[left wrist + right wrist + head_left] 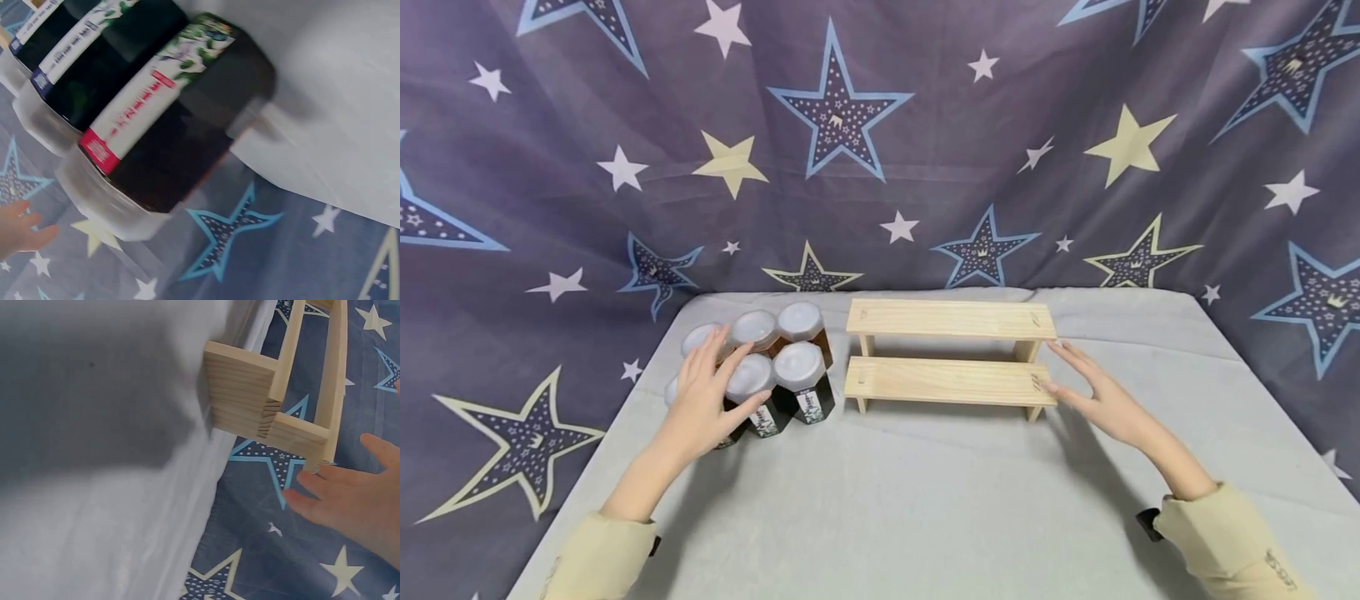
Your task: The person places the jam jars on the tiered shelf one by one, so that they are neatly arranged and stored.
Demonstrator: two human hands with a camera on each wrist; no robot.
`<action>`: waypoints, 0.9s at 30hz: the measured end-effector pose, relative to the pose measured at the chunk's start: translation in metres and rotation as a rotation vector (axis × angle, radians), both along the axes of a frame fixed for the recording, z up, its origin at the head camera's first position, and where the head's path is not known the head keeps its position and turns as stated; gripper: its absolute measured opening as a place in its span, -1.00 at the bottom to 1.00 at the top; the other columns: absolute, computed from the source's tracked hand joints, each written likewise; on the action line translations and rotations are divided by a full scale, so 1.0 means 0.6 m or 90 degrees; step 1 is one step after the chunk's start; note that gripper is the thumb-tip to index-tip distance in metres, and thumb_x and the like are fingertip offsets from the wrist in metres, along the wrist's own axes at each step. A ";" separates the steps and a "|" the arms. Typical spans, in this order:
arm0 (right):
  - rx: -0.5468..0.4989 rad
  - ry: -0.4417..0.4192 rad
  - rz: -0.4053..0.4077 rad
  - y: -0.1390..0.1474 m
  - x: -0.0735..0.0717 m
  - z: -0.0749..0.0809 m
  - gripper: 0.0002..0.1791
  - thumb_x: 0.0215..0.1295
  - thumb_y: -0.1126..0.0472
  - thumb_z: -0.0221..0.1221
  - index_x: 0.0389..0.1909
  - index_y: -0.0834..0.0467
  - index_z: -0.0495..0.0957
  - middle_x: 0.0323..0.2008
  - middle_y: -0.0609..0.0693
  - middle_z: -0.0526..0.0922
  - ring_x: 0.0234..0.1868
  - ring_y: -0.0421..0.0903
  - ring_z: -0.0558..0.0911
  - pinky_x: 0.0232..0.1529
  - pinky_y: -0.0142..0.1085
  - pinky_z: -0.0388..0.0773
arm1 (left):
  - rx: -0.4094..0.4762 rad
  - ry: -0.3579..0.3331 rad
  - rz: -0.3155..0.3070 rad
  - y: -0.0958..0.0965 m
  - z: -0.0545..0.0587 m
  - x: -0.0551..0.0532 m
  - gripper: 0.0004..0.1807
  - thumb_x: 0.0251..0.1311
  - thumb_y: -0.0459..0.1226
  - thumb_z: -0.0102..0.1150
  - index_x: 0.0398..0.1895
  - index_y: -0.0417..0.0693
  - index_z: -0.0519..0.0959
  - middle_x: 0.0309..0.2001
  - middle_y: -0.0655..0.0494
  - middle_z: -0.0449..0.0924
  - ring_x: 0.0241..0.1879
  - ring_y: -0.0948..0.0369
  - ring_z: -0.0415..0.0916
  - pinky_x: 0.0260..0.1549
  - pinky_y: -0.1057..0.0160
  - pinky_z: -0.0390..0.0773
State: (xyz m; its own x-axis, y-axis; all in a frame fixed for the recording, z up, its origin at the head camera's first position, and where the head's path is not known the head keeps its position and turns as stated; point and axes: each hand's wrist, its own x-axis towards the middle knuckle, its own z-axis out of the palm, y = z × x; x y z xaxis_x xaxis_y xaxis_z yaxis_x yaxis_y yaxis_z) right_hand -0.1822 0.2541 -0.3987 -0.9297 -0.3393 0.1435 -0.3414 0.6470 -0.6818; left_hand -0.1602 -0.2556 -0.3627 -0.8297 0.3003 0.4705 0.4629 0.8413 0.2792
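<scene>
Several six-sided jars [810, 403] with white lids and dark contents stand grouped at the left of the table. My left hand [703, 408] hovers over the group, fingers spread, gripping none of them. In the left wrist view, a jar [194, 125] has a white label with a red patch, and fingertips of that hand [25, 234] show apart from the lids. A two-step wooden shelf [951, 379] stands right of the jars. Beside its right end is my right hand [1105, 404], fingers extended; in the right wrist view the fingertips [306, 481] are close to the wood, contact uncertain.
A pale cloth covers the table [910, 508]. Behind it and at the sides hangs a dark curtain [925, 183] with printed stars. The shelf stands near the table's back edge, and the jars near its left edge.
</scene>
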 end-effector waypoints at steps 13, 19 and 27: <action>-0.109 -0.056 -0.008 -0.005 -0.014 -0.018 -0.47 0.26 0.25 0.00 0.22 0.32 0.17 0.20 0.35 0.18 0.05 0.34 0.35 -0.02 0.05 0.34 | 0.130 0.044 0.055 -0.045 -0.012 0.023 -0.41 -0.10 -0.20 0.28 0.07 -0.14 0.39 0.23 -0.24 0.10 0.16 -0.25 0.04 0.07 -0.24 -0.05; -0.126 -0.103 -0.045 0.001 -0.029 -0.043 -0.42 0.25 0.11 0.02 0.21 0.32 0.20 0.17 0.37 0.23 0.00 0.24 0.45 -0.06 0.01 0.39 | 0.175 0.050 0.082 -0.057 -0.025 0.027 -0.46 -0.12 -0.30 0.27 0.03 -0.17 0.42 0.20 -0.22 0.16 0.14 -0.24 0.06 0.02 -0.25 0.02; -0.185 -0.121 -0.056 0.008 -0.044 -0.075 -0.43 0.18 0.12 0.09 0.15 0.36 0.27 0.01 0.40 0.37 -0.18 -0.02 0.57 -0.28 -0.35 0.53 | 0.226 0.014 0.135 -0.074 -0.043 0.034 -0.46 -0.10 -0.32 0.27 0.04 -0.22 0.41 0.18 -0.28 0.15 0.16 -0.25 0.03 0.06 -0.23 0.00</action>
